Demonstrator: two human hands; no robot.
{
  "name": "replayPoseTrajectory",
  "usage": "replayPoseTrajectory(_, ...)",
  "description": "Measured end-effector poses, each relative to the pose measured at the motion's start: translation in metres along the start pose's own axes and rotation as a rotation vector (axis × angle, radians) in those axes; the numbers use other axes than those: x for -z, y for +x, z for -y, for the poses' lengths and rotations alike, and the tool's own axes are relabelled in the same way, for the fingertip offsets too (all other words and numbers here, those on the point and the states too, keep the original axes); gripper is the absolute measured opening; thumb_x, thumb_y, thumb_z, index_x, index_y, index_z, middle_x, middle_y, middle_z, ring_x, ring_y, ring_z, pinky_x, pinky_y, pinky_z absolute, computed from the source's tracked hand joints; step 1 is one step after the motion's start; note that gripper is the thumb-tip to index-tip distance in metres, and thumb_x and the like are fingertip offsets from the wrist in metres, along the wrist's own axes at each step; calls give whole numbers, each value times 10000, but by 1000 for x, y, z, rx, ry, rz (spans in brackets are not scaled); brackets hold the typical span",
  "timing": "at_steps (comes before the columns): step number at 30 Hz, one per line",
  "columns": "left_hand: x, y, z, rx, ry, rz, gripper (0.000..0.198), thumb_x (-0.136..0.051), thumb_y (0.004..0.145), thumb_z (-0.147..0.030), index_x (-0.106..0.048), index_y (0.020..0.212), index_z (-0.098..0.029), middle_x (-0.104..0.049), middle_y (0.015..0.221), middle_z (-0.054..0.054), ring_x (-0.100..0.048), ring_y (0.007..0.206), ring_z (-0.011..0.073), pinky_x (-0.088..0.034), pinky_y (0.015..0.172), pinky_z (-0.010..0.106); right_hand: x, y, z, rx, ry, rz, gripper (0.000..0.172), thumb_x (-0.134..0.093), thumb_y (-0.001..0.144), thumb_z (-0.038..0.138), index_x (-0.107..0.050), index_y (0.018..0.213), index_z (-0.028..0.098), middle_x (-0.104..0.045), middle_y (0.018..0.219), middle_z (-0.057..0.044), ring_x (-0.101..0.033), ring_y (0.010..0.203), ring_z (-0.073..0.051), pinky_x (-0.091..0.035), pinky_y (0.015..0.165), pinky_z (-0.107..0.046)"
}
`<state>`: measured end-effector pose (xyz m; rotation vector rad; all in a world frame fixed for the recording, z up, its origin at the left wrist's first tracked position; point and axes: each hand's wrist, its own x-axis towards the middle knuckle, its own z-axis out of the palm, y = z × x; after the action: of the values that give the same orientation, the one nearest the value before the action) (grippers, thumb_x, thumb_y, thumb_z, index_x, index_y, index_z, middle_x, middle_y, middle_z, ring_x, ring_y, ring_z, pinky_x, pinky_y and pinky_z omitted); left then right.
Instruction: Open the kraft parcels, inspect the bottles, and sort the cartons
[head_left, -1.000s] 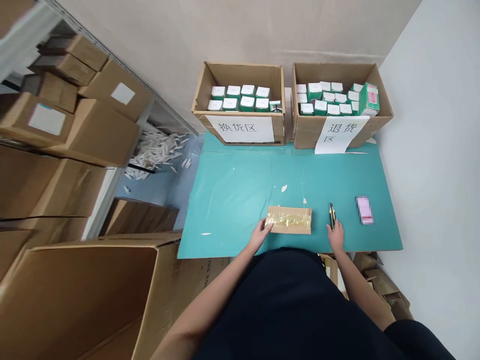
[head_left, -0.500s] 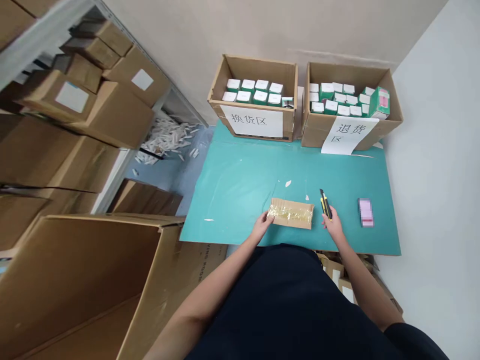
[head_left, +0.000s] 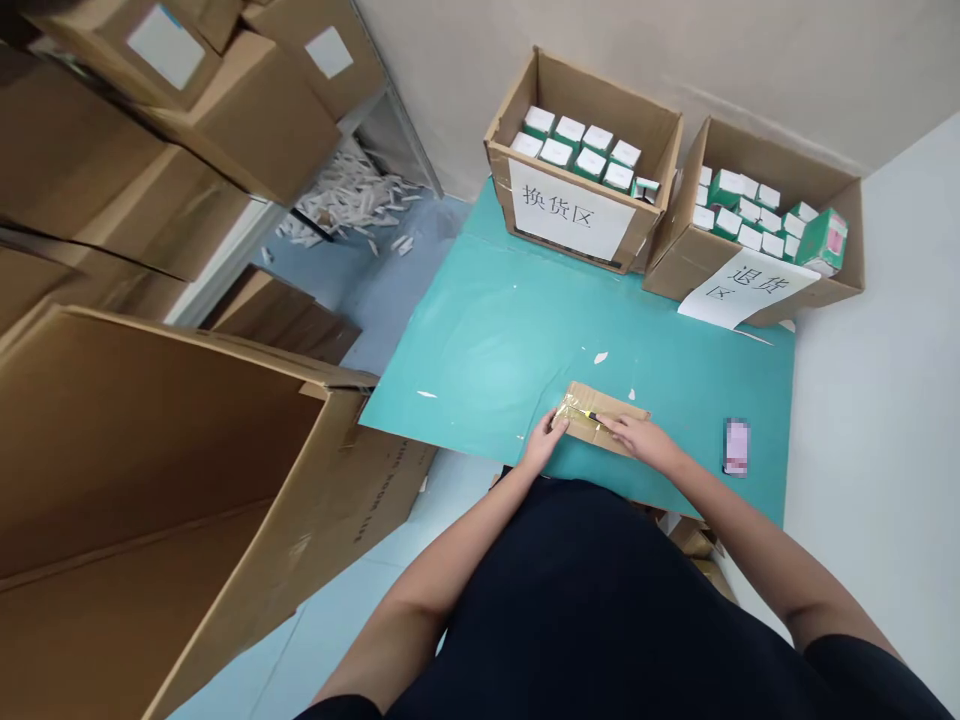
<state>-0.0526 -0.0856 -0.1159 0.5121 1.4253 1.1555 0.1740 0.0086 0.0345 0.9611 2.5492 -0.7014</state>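
Note:
A flat cardboard parcel [head_left: 606,420] wrapped in clear tape lies on the teal mat [head_left: 480,350], near its front edge. My left hand [head_left: 544,442] presses on the parcel's left end. My right hand [head_left: 636,436] rests across the parcel and grips a yellow-and-black utility knife [head_left: 591,414]. The hand hides most of the knife, and the knife's front end meets the taped surface. To the right, a small pink-and-white item [head_left: 736,447], blurred in the picture, lies on the mat.
Two open cartons of white-and-green boxes stand at the mat's far edge, one labelled 换货区 [head_left: 570,208] and one 退货区 [head_left: 754,250]. A large open carton [head_left: 165,470] stands at lower left. Stacked cartons fill the left side, beyond which white pieces lie on the floor [head_left: 349,198].
My right hand has moved left from beside the parcel onto it, bringing the knife to the tape. My view has turned, so the mat and cartons appear tilted.

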Motion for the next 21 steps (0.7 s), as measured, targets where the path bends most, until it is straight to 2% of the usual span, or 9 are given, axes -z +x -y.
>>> replayPoseTrajectory(5,0,2,5,26,-10,19,694,-784,768,-577,-647,1334,-198,-648,1408,126,-589,1319,323,-409,1156,463,7,9,1,7,-56,29,563,-400,1043,241,-356,1592,359,-672,1247,-95,-661,964,-209,-501,782,-283)
replayPoseTrajectory(12,-4,3,3,6,23,-1,653,-746,811,-568,-652,1343,-201,-645,1414,126,-564,1352,334,-374,1185,474,15,13,8,-31,-94,52,565,-385,1046,246,-353,1581,424,-690,1177,-56,-643,879,-198,-456,757,-270)
replayPoseTrajectory(21,-9,0,1,9,74,-43,619,-705,857,-543,-639,1374,-209,-630,1437,114,-506,1415,332,-314,1231,477,21,15,15,-68,-91,112,556,-357,1044,225,-389,1569,403,-685,1126,-64,-616,874,-203,-397,733,-268)
